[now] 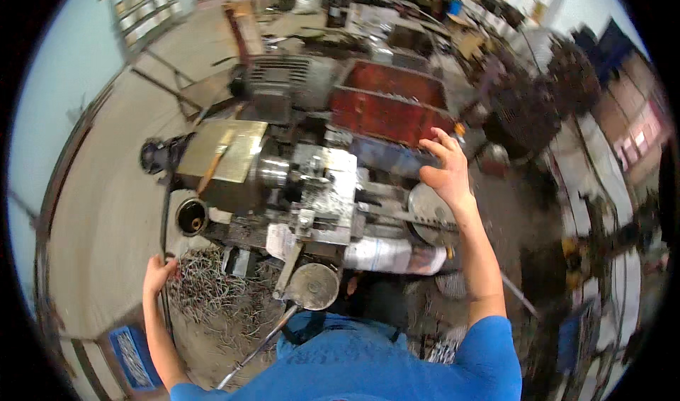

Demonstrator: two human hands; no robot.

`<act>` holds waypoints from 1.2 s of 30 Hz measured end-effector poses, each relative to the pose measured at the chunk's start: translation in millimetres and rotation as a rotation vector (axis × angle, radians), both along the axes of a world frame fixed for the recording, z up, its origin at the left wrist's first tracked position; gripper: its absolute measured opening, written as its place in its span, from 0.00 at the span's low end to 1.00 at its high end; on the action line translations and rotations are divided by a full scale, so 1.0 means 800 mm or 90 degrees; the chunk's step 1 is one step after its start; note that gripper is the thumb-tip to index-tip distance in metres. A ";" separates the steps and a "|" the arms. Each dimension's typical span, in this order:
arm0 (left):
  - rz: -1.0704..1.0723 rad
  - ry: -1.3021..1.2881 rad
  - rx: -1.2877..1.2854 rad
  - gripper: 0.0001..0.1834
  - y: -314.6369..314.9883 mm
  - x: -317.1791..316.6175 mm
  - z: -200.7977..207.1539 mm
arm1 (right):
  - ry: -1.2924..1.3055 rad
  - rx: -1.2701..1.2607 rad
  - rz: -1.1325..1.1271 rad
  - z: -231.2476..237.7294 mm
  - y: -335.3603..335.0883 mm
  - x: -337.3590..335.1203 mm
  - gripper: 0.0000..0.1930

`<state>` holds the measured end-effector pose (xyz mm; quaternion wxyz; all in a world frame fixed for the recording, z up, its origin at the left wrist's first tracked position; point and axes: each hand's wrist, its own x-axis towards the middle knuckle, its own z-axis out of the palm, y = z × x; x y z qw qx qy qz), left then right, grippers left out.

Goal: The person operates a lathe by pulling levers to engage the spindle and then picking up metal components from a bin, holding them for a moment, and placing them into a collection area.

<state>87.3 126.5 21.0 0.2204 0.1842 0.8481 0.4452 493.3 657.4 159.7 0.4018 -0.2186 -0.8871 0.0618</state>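
Observation:
My right hand (448,173) is raised over the right end of a small lathe-like machine (333,181). Its fingers are bent but apart from the thumb, and nothing shows between them. Below that hand lies a round grey metal disc (427,206). My left hand (157,277) is low at the left, at a long dark cable or rod (165,224) that runs down past its thumb. Blur hides whether the fingers close on it. A brush with a wooden handle (212,166) lies on the machine's brassy cover (244,142).
Behind the machine stand a red metal bin (382,121) and a motor (283,78). Many thin metal pieces (212,284) lie heaped near my left hand. A blue crate (134,357) is at lower left. A round plate (315,286) and lever (265,341) are close to my body.

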 end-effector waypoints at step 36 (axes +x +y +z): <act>-0.030 0.206 -0.431 0.20 -0.020 -0.041 -0.019 | -0.406 -0.548 -0.435 -0.307 -0.257 0.484 0.15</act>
